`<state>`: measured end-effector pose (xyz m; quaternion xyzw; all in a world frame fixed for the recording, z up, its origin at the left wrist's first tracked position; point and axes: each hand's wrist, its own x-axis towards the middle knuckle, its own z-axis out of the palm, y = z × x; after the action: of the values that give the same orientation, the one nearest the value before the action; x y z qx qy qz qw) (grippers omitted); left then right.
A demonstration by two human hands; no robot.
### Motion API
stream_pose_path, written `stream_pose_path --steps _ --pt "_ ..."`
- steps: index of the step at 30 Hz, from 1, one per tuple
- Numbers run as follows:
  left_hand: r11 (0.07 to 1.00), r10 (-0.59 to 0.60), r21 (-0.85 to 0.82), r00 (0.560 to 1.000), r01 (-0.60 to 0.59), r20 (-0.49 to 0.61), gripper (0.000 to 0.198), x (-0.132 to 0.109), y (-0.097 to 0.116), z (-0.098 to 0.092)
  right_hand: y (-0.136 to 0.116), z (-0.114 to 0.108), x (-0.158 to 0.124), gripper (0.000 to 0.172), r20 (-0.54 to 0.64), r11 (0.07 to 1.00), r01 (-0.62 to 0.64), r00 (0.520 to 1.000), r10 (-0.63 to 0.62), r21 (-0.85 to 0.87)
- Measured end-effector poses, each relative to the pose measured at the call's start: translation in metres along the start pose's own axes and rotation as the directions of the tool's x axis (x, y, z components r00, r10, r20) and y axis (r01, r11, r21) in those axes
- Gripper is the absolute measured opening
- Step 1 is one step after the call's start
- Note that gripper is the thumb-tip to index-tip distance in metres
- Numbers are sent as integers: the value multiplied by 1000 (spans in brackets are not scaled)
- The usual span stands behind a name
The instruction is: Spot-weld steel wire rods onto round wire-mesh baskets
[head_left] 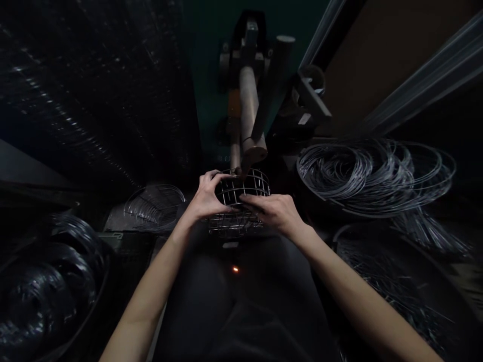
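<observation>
A round wire basket (241, 190) of thin metal rods sits in front of me at the tip of a machine arm (251, 110). My left hand (209, 196) wraps around its left side, thumb low and fingers over the upper rim. On the near right side, my right hand (273, 210) is closed on the wires, fingertips pressed on the rods. The lower part of the basket hangs below both hands, partly hidden by them. A small orange spark (236, 269) glows below the basket, over dark cloth.
Wire rings (339, 176) fill a container at the right, with short wire pieces (392, 286) in a dark tub below. More wire coils (49, 286) lie at the lower left. Several curved wires (154, 206) rest left of the basket. A dark bar (273, 88) slants beside the machine arm.
</observation>
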<state>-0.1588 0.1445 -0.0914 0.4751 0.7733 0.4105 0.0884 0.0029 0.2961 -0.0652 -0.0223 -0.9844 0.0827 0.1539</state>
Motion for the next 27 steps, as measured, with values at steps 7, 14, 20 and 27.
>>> stream_pose_path --steps 7,14,20,27 --pt "999 -3 38 1000 4 -24 84 21 -8 0 8 10 10 23 -129 997 -77 988 79 22" --pt "999 -45 21 998 46 -54 84 29 -10 0 15 14 9 13 -286 965 -201 927 244 170" --pt "999 -26 26 998 28 -60 84 53 -22 -2 24 17 33 17 -267 938 -255 911 314 234" --pt "994 51 -94 999 -52 -12 126 27 -50 -4 17 -29 -30 39 -227 880 -355 872 434 316"
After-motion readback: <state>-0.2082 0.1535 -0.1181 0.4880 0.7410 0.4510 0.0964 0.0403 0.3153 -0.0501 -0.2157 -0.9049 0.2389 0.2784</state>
